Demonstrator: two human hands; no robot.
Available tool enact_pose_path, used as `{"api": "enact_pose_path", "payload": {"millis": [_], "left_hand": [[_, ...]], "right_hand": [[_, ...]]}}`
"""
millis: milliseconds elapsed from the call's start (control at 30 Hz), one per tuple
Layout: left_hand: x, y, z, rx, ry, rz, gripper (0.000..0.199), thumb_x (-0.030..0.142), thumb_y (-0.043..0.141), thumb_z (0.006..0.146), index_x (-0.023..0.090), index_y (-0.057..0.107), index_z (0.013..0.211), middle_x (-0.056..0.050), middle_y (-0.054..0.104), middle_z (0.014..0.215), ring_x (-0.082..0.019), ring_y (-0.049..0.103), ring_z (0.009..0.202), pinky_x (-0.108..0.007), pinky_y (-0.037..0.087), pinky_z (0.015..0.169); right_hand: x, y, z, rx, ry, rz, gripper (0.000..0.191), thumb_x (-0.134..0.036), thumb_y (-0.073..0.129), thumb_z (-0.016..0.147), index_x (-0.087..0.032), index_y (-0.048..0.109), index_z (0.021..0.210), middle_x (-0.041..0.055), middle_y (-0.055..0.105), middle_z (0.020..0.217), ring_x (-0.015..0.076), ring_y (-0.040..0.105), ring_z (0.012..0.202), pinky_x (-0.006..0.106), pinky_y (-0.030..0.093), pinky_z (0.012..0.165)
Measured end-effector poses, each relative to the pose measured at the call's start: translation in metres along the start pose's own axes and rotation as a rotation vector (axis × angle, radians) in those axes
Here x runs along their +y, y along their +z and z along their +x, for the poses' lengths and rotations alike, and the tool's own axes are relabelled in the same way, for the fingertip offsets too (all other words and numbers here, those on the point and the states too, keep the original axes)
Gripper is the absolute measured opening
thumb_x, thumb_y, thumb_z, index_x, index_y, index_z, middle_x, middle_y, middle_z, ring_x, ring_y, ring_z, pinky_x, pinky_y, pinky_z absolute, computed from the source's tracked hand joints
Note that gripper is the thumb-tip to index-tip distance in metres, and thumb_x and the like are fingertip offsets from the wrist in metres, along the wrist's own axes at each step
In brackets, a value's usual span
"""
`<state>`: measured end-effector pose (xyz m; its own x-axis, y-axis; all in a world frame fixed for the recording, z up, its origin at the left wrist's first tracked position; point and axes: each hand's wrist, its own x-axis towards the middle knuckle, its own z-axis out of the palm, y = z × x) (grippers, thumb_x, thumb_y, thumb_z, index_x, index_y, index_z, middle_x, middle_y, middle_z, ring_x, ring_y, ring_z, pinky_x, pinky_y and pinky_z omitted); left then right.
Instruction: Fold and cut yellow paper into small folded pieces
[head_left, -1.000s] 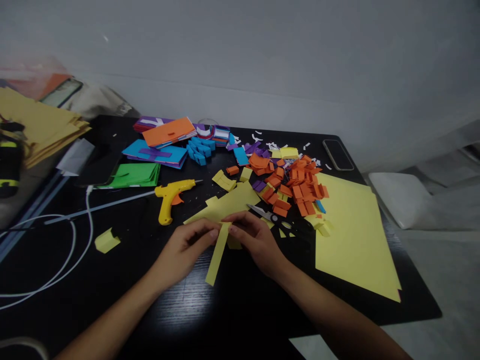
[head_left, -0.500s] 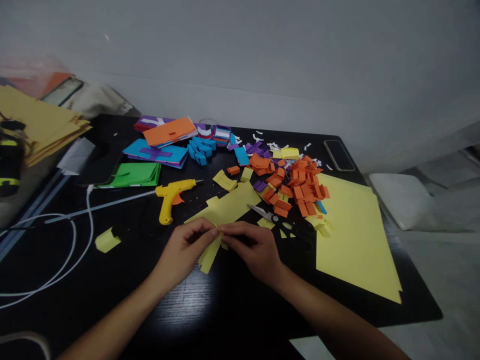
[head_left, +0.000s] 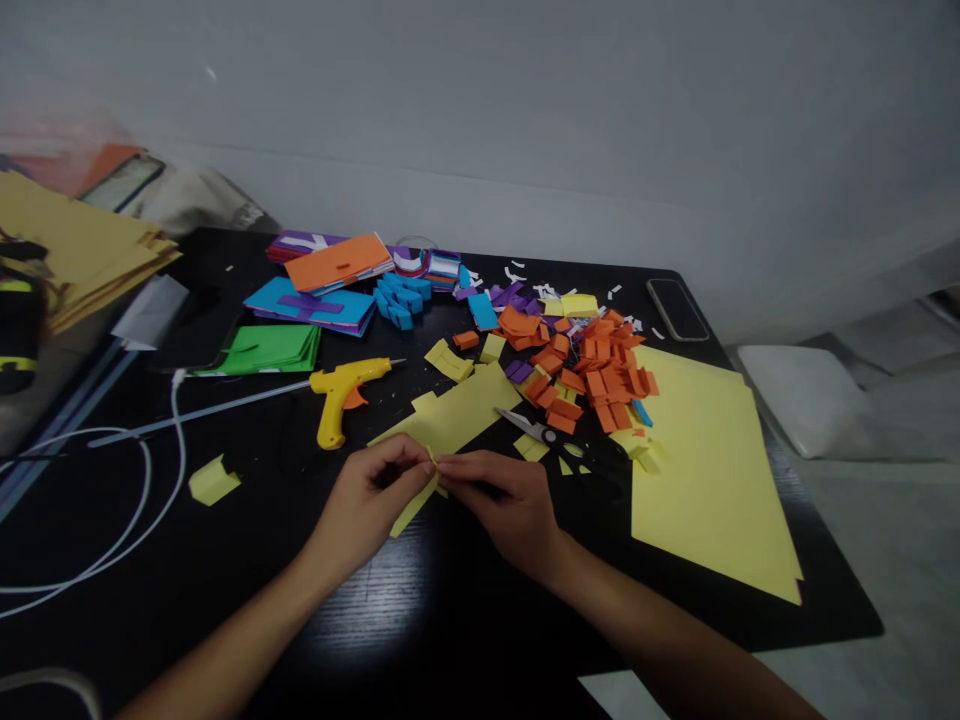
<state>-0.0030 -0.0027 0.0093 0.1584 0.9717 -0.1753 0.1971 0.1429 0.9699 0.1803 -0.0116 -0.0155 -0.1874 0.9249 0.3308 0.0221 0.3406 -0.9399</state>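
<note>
While pinching a yellow paper strip (head_left: 411, 511) between thumb and fingers of the left hand (head_left: 375, 490), grips its upper end with closed fingertips of the right hand (head_left: 510, 500) just beside, above the middle of the black worktop (head_left: 480, 620). Holds it aslant, with long axis running from the fingertips toward the near edge and leftward, and with free end pointing that same way. Cannot tell the shape of the gripped end, hidden behind the fingers. Beyond the hands, has a wider yellow sheet (head_left: 469, 405) lying flat, with long axis reaching toward the far right corner. To the left has a yellow glue gun (head_left: 331, 392), with nozzle pointing toward the right edge, and a folded yellow piece (head_left: 213, 483) nearer the left edge. Just beyond the right hand, has scissors (head_left: 548, 435) with blades aimed toward the far left corner, beside a heap of folded orange pieces (head_left: 600, 362). Along the right edge has large yellow sheets (head_left: 705, 470).
</note>
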Motion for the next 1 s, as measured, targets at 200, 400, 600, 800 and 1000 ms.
{"api": "enact_pose_path", "payload": {"millis": [200,400,600,800,1000], "left_hand": [[-0.001,0.001,0.000,0.027,0.009,0.008,0.023,0.036,0.067,0.083,0.016,0.069,0.071,0.001,0.058,0.063,-0.013,0.051,0.061,-0.023,0.038,0.057],[0.001,-0.002,0.001,-0.007,-0.007,0.010,0.024,0.038,0.067,0.086,0.016,0.071,0.075,0.001,0.060,0.066,-0.014,0.052,0.063,-0.024,0.039,0.058],[0.000,-0.009,0.001,-0.045,0.037,0.019,0.030,0.039,0.060,0.094,0.017,0.074,0.078,-0.001,0.063,0.071,-0.015,0.055,0.069,-0.025,0.043,0.064],[0.000,-0.011,0.000,0.090,0.091,-0.062,0.012,0.031,0.071,0.089,0.021,0.066,0.091,0.003,0.058,0.074,-0.013,0.053,0.067,-0.023,0.043,0.060],[-0.003,-0.006,0.000,-0.102,-0.012,-0.182,0.020,0.035,0.069,0.091,0.020,0.064,0.105,0.003,0.058,0.072,-0.014,0.054,0.064,-0.024,0.045,0.057]], "right_hand": [[0.000,-0.001,0.001,-0.027,-0.050,-0.044,0.025,-0.010,0.074,0.091,-0.026,0.081,0.109,0.0057,0.083,0.107,0.0186,0.080,0.095,0.031,0.065,0.087],[-0.001,-0.002,0.003,0.007,0.001,-0.071,0.017,-0.014,0.075,0.090,-0.024,0.083,0.102,0.0046,0.083,0.097,0.0177,0.079,0.086,0.028,0.064,0.081],[-0.004,-0.004,0.006,0.059,0.283,0.053,0.009,-0.023,0.079,0.086,-0.026,0.083,0.094,0.0023,0.082,0.089,0.0183,0.077,0.079,0.029,0.063,0.076],[-0.003,-0.009,0.016,0.066,0.609,0.338,0.015,-0.034,0.086,0.077,-0.025,0.083,0.089,0.0009,0.082,0.085,0.0203,0.076,0.077,0.036,0.065,0.078],[0.002,-0.006,0.013,0.014,0.523,0.306,0.016,-0.030,0.081,0.082,-0.022,0.078,0.095,0.0024,0.078,0.088,0.0183,0.074,0.081,0.032,0.064,0.076]]}}
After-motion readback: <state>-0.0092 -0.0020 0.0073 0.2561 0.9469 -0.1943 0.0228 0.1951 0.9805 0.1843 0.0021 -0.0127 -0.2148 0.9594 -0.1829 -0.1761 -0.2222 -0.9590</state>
